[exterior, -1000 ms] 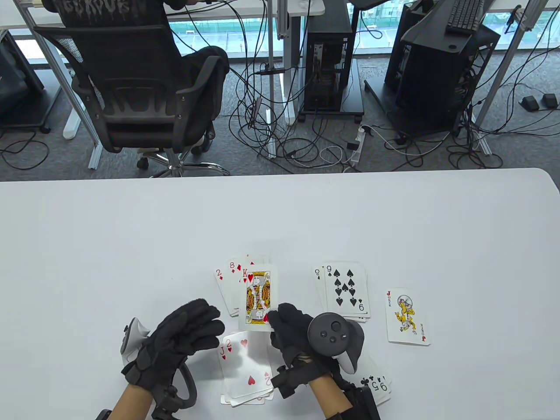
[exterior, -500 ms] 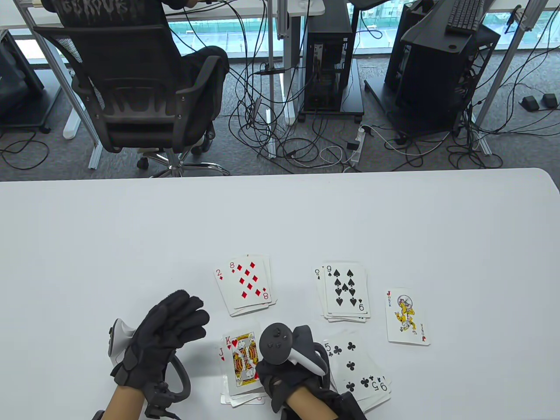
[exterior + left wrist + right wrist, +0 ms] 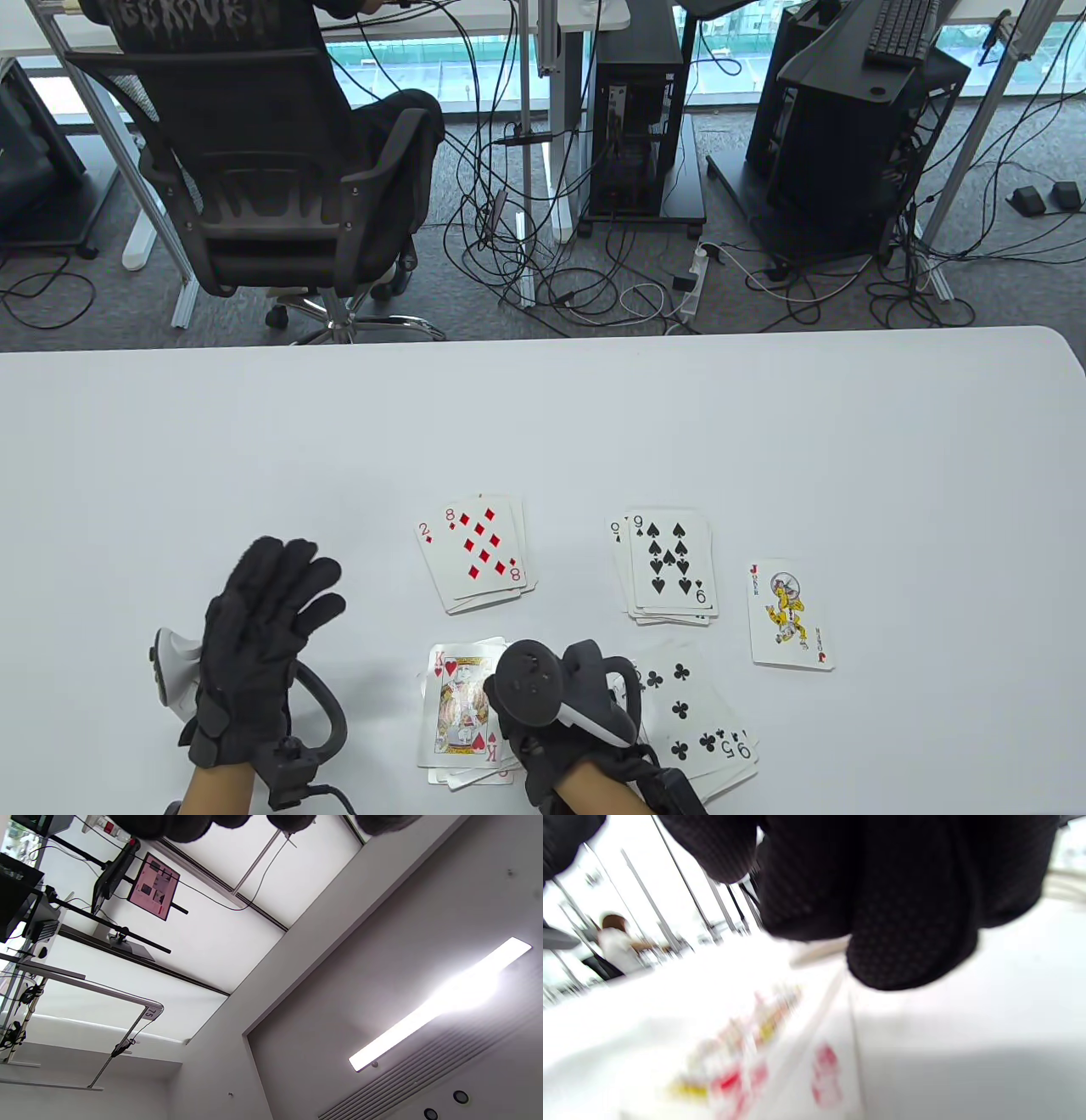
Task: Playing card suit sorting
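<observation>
King of hearts (image 3: 459,711) squared on hearts pile, left hand (image 3: 254,632) withdrawn (fingers spread)

White table (image 3: 254,424) with four card piles (image 3: 479,556) and a lone joker (image 3: 791,615).

Four card piles (image 3: 480,553) (diamonds, spades, hearts, clubs), one lone joker (image 3: 790,615), two gloved hands (image 3: 259,632).
</observation>
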Tool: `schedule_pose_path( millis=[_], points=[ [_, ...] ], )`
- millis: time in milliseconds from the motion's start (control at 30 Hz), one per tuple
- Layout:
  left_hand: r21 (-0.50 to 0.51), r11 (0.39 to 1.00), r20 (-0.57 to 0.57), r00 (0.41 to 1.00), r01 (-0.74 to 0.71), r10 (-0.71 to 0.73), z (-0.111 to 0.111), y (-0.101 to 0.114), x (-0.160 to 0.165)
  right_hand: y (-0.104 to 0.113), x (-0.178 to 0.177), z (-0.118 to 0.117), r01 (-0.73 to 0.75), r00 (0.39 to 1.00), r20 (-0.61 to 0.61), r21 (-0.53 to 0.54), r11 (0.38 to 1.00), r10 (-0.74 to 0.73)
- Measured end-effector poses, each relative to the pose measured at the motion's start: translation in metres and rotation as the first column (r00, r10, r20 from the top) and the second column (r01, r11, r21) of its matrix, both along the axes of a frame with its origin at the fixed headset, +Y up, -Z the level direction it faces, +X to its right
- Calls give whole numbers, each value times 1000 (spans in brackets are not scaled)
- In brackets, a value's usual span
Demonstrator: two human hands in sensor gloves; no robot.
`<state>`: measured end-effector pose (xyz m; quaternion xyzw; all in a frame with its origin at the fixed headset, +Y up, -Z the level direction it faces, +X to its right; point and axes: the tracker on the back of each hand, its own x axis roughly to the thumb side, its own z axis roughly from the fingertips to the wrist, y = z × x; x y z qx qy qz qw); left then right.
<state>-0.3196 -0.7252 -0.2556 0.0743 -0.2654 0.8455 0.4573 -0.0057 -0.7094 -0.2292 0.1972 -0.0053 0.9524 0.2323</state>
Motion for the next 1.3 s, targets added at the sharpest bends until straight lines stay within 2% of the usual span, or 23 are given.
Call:
schedule_pose_path(
  millis=[100, 133, 200, 233, 267, 300, 333, 400, 433, 500, 633, 700, 833, 967, 1300],
  points=[
    [79, 995, -72, 996, 65, -60, 9, 18, -12, 22, 12, 6, 108, 994, -37, 238, 965, -102],
    [99, 989, -114, 989, 106, -95, 14, 26, -17, 28, 17, 10, 127, 992, -61, 338, 932, -113],
    [113, 969, -219, 956, 221, -193, 23, 36, -22, 32, 21, 17, 122, 991, -107, 456, 881, -82],
    [103, 945, -299, 916, 311, -269, 28, 41, -23, 30, 22, 20, 90, 992, -122, 488, 868, -35],
    [85, 907, -380, 855, 413, -353, 33, 46, -23, 26, 21, 22, 50, 990, -140, 498, 866, 23],
    [75, 876, -422, 811, 477, -405, 35, 49, -22, 24, 20, 21, 21, 988, -145, 496, 868, 59],
    [51, 821, -460, 743, 569, -486, 36, 51, -20, 18, 19, 18, -27, 985, -137, 484, 875, 107],
    [-48, 713, -483, 608, 700, -630, 37, 52, -17, 10, 20, 11, -104, 979, -112, 447, 889, 171],
    [-127, 642, -475, 522, 756, -709, 35, 49, -15, 4, 21, 7, -140, 975, -94, 431, 892, 199],
    [-242, 539, -416, 415, 807, -809, 26, 37, -12, -5, 23, 0, -205, 967, -60, 401, 893, 249],
    [-419, 375, -227, 304, 827, -925, 10, 4, -12, -19, 23, -7, -328, 935, -21, 335, 883, 355],
    [-468, 319, -160, 275, 824, -948, 7, -6, -13, -21, 21, -7, -350, 928, -14, 310, 884, 372],
    [-490, 287, -139, 251, 823, -958, 6, -11, -11, -20, 18, -7, -345, 932, -2, 300, 889, 362],
    [-492, 277, -155, 230, 825, -961, 8, -9, -9, -19, 18, -8, -329, 938, -14, 275, 903, 346],
    [-530, 239, -145, 191, 814, -971, 10, -10, -9, -19, 20, -9, -308, 947, -2, 289, 907, 322]
  ],
)
